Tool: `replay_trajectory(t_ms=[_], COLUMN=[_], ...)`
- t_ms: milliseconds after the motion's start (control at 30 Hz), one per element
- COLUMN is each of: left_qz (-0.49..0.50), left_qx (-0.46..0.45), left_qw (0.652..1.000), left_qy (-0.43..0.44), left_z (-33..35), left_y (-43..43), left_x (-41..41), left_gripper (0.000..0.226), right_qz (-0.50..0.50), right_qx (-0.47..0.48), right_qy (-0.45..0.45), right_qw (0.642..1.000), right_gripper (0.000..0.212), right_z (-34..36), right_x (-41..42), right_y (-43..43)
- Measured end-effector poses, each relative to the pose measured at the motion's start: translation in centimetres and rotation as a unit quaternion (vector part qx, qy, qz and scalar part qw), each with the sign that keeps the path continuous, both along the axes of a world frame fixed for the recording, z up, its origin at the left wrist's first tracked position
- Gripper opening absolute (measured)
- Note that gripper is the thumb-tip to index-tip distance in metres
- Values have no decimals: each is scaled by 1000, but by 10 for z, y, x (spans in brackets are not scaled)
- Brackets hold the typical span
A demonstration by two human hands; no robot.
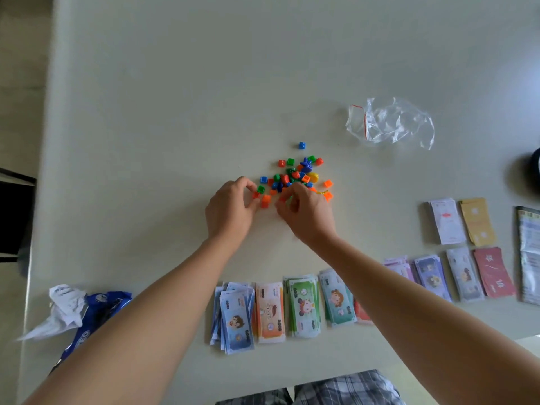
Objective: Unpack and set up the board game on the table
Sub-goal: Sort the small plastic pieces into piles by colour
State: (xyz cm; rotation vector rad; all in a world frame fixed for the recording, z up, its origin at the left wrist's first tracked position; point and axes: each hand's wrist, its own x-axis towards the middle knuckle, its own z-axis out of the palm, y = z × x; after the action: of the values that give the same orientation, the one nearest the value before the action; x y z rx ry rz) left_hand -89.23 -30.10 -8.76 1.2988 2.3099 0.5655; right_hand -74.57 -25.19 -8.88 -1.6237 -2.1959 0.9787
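Note:
A heap of small plastic pieces point(295, 176) in orange, green, blue and red, with a yellow one, lies mid-table. One blue cube point(302, 145) sits alone just beyond it. My left hand point(230, 209) is at the heap's left edge, thumb and forefinger closed around a small orange piece point(256, 194). My right hand point(306, 214) is at the heap's near edge, its fingertips pinching a red piece point(282, 199). An empty clear zip bag point(388, 121) lies to the far right of the heap.
Stacks of play money point(270, 311) lie in a row near the front edge. Card stacks point(445, 220) and a booklet point(530, 252) are at the right. A blue wrapper with crumpled paper point(87, 311) lies front left. A dark object point(536, 168) touches the right border.

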Motion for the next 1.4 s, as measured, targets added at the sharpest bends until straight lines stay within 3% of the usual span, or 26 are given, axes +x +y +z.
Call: replay_trajectory(t_ms=[33, 100, 200, 233, 300, 333, 367, 433, 500, 533, 600, 667, 767, 833, 933, 1067, 1167, 1267, 1333, 1400], left_qz=[-1, -6, 72, 139, 257, 289, 294, 224, 101, 55, 21, 23, 15, 28, 135, 247, 273, 177, 79, 15], left_qx=[-2, 8, 28, 36, 70, 75, 69, 38, -19, -45, -63, -47, -19, 2, 10, 23, 33, 4, -37, -59], left_qw=[1000, 1000, 989, 970, 885, 854, 848, 898, 969, 988, 997, 999, 1000, 1000, 984, 927, 901, 957, 992, 998], left_qy=[3, -14, -122, -198, -382, -426, -436, -377, -224, -139, -43, -5, 16, -15, -119, -282, -335, -230, -91, -2], left_z=[-2, -7, -9, -6, 3, 6, 8, 10, 7, 4, 0, -4, -8, -7, -3, 5, 12, 15, 13, 13], left_y=[1, 3, 4, 6, 8, 7, 6, 4, 0, -2, -2, -2, -4, -6, -4, 14, 30, 43, 46, 47], left_x=[0, 1, -1, -2, -2, -3, -3, -1, 7, 13, 24, 29, 22, 17, 9, 5, 9, 15, 18, 19], left_gripper=[17, 18, 12, 14, 22, 25, 27, 25, 26, 29, 33, 27, 18, 13, 11, 25, 29, 28, 12, 6], right_qz=[-37, -105, -145, -150, -162, -170, -174, -155, -98, -67, -7, 28, 45, 48, 83, 70, 53, 56, 73, 80], right_qx=[-58, -191, -327, -342, -336, -317, -286, -204, -118, -72, 0, 29, 42, 44, 40, 38, 24, 1, 1, 13], right_qy=[79, 227, 297, 307, 318, 311, 287, 212, 116, 63, -26, -66, -90, -88, -101, -153, -100, -38, -65, -125], right_qw=[994, 949, 885, 876, 872, 880, 898, 943, 981, 993, 1000, 997, 994, 994, 991, 985, 993, 998, 995, 989], right_gripper=[7, 9, 21, 23, 25, 24, 23, 25, 21, 17, 16, 15, 12, 15, 17, 16, 25, 27, 27, 26], right_z=[2, 10, 19, 21, 21, 22, 20, 12, 7, 6, 10, 11, 13, 14, 15, 11, 14, 25, 27, 22], right_x=[2, 5, 11, 12, 11, 9, 6, 1, -3, -3, -2, 2, 11, 15, 14, 23, 30, 22, 17, 21], right_y=[2, 10, 21, 24, 27, 28, 29, 32, 30, 29, 25, 24, 26, 30, 33, 37, 43, 50, 53, 56])
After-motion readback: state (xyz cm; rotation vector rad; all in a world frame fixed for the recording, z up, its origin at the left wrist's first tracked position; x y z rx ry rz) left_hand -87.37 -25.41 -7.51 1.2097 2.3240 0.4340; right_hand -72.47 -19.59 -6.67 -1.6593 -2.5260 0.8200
